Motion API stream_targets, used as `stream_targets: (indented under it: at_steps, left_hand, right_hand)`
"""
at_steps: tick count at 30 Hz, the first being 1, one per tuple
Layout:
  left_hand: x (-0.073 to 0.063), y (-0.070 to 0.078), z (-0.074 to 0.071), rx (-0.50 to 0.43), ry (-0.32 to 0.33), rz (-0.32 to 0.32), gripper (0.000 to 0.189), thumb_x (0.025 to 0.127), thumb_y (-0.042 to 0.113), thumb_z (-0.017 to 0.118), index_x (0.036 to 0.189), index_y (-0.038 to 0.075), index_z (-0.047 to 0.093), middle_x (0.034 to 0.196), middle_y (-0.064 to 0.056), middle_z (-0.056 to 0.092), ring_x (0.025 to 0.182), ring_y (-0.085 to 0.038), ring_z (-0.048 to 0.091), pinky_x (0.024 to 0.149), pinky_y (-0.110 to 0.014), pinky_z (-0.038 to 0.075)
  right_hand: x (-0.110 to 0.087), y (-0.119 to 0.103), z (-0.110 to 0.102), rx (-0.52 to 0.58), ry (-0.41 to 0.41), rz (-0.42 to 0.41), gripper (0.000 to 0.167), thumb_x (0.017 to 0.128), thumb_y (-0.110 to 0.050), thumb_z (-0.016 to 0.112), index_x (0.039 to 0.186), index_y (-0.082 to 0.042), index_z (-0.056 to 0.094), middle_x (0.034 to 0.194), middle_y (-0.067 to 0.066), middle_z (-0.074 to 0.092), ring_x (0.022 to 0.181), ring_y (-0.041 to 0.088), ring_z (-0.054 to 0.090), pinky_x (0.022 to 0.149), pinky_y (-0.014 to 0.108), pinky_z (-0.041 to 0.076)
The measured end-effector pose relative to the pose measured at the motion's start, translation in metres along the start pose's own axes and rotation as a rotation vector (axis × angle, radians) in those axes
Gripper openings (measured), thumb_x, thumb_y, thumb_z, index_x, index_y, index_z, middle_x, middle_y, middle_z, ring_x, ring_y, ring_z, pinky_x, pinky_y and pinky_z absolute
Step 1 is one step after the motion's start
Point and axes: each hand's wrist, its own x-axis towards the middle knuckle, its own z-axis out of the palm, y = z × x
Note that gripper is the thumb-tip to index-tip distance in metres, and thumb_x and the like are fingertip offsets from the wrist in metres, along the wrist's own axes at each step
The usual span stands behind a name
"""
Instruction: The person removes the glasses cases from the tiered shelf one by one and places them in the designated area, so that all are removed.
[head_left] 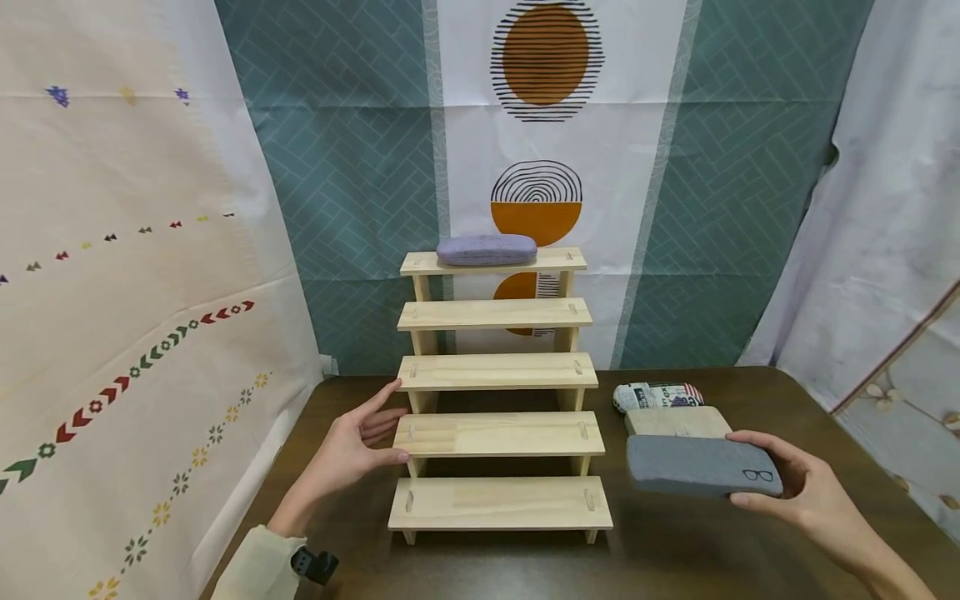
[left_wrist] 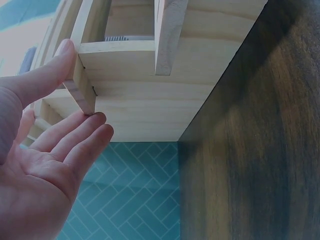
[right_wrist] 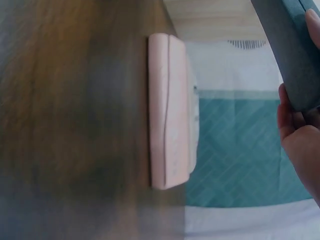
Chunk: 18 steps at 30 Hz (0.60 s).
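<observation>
A pale wooden tiered rack (head_left: 498,433) stands on the table, its stepped shelves rising toward the back. My left hand (head_left: 352,446) is at its left side; in the left wrist view the thumb (left_wrist: 62,57) and fingertips (left_wrist: 97,120) pinch the end of one shelf board. My right hand (head_left: 798,487) grips the right end of a grey glasses case (head_left: 690,464) with a small glasses drawing on it, held up to the right of the rack. A purple glasses case (head_left: 486,249) lies on the top shelf.
Behind the grey case, a pale pinkish glasses case (head_left: 675,422) lies on the dark wooden table (head_left: 510,571). A printed case (head_left: 658,395) with lettering lies farther back. Patterned cloth (head_left: 360,208) hangs behind the rack, with more fabric at both sides.
</observation>
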Motion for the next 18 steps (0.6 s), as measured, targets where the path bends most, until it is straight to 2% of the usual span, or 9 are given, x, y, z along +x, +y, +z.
stream_targets:
  at_steps: [5, 10, 12, 18]
  left_hand:
    - [-0.001, 0.0, 0.0, -0.003, 0.001, -0.002, 0.107, 0.078, 0.002, 0.094, 0.166, 0.024, 0.037, 0.143, -0.026, 0.06, 0.131, -0.04, 0.061, 0.104, -0.053, 0.052]
    - [-0.002, 0.0, 0.0, -0.008, -0.004, 0.008, 0.108, 0.077, 0.002, 0.094, 0.166, 0.022, 0.037, 0.142, -0.026, 0.061, 0.13, -0.041, 0.061, 0.103, -0.055, 0.051]
    - [-0.002, 0.0, 0.0, -0.012, -0.004, 0.012, 0.108, 0.077, 0.002, 0.094, 0.166, 0.022, 0.037, 0.142, -0.026, 0.061, 0.13, -0.041, 0.061, 0.103, -0.056, 0.05]
    - [-0.001, 0.001, -0.001, -0.014, -0.001, 0.015, 0.108, 0.076, 0.002, 0.094, 0.166, 0.022, 0.037, 0.142, -0.027, 0.061, 0.13, -0.041, 0.061, 0.103, -0.055, 0.051]
  right_hand:
    - [-0.01, 0.014, -0.007, 0.02, -0.036, 0.007, 0.07, 0.086, 0.018, 0.076, 0.15, 0.004, 0.05, 0.129, -0.003, 0.067, 0.097, 0.013, 0.067, 0.077, 0.024, 0.058]
    - [-0.018, 0.026, -0.011, -0.014, -0.029, 0.025, 0.071, 0.086, 0.017, 0.077, 0.149, 0.004, 0.05, 0.138, -0.009, 0.063, 0.105, 0.006, 0.065, 0.079, 0.021, 0.057]
    - [-0.021, 0.031, -0.013, -0.034, -0.026, 0.049, 0.07, 0.086, 0.015, 0.078, 0.149, 0.004, 0.05, 0.139, -0.011, 0.061, 0.106, 0.005, 0.065, 0.079, 0.021, 0.057]
    - [-0.026, 0.045, -0.022, -0.081, -0.033, 0.168, 0.065, 0.089, 0.006, 0.081, 0.147, 0.003, 0.052, 0.128, -0.018, 0.063, 0.097, 0.01, 0.066, 0.073, 0.024, 0.058]
